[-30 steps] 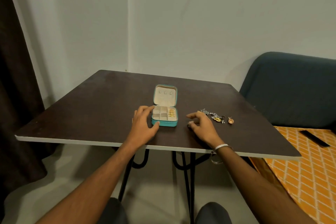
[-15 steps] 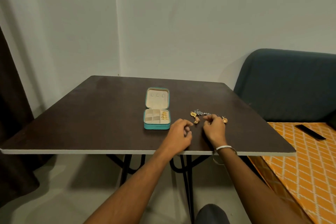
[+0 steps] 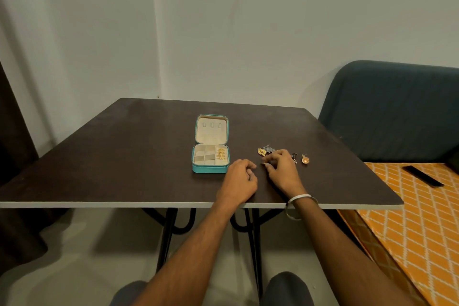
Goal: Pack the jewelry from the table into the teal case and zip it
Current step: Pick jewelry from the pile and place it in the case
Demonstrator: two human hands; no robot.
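Note:
The teal case (image 3: 210,169) lies open on the dark table (image 3: 124,156), lid tipped back, cream compartments showing. Gold pieces (image 3: 221,154) fill its right-hand column. Loose jewelry lies right of the case: a gold flower piece (image 3: 260,151), a grey piece (image 3: 268,148), a small dark piece (image 3: 294,156) and a round orange earring (image 3: 305,159). My right hand (image 3: 282,171) rests among them, fingertips pinched on a small gold piece (image 3: 264,163). My left hand (image 3: 241,181) sits just right of the case, fingers curled, holding nothing that I can see.
A dark blue sofa back (image 3: 392,112) stands right of the table, with an orange patterned cover (image 3: 409,218) and a black remote (image 3: 423,176) on the seat. A dark curtain (image 3: 12,156) hangs at the left. Walls meet behind the table.
My left hand left the case's near left corner and moved right, beside my right hand. My right hand closed its fingertips on a small gold piece. The camera view shifted right.

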